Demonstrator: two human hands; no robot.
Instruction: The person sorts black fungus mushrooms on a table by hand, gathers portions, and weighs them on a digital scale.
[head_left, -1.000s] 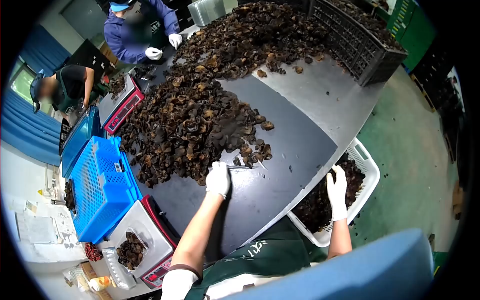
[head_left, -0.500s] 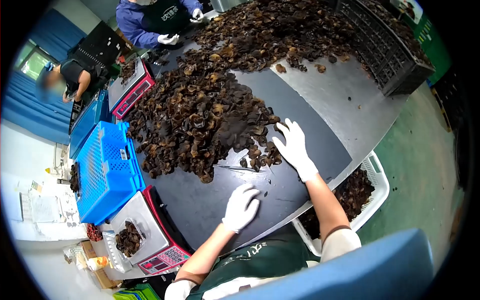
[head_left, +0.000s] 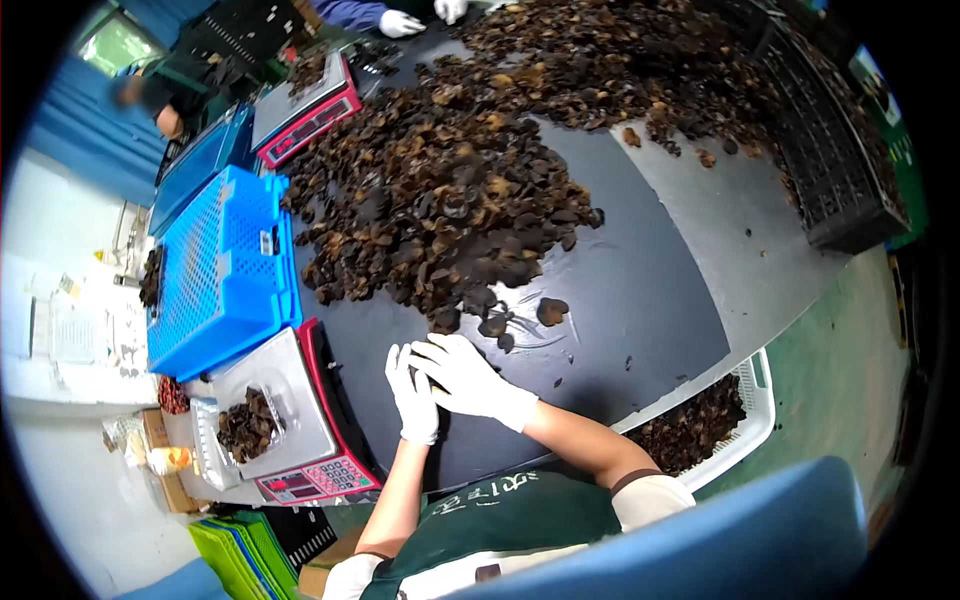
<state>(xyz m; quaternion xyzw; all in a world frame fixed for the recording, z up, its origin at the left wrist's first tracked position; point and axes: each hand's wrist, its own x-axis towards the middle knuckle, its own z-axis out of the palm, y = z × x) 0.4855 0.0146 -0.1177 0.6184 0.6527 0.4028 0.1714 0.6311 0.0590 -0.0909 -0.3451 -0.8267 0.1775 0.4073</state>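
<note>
From the head camera, the fungus pieces [head_left: 430, 215] are curled, brown to near-black, some tan, heaped on the grey metal counter [head_left: 700, 220] and its glossy, streaked black sheet [head_left: 640, 285]. The left hand [head_left: 412, 398] and right hand [head_left: 465, 378] touch near the heap; whether their fingers clamp anything, I cannot tell. Around: a blue crate [head_left: 212, 285], green floor [head_left: 830, 360].

Fungus heap [head_left: 440, 200] on table [head_left: 720, 220], basket [head_left: 225, 270] left, crate [head_left: 830, 160] right.
</note>
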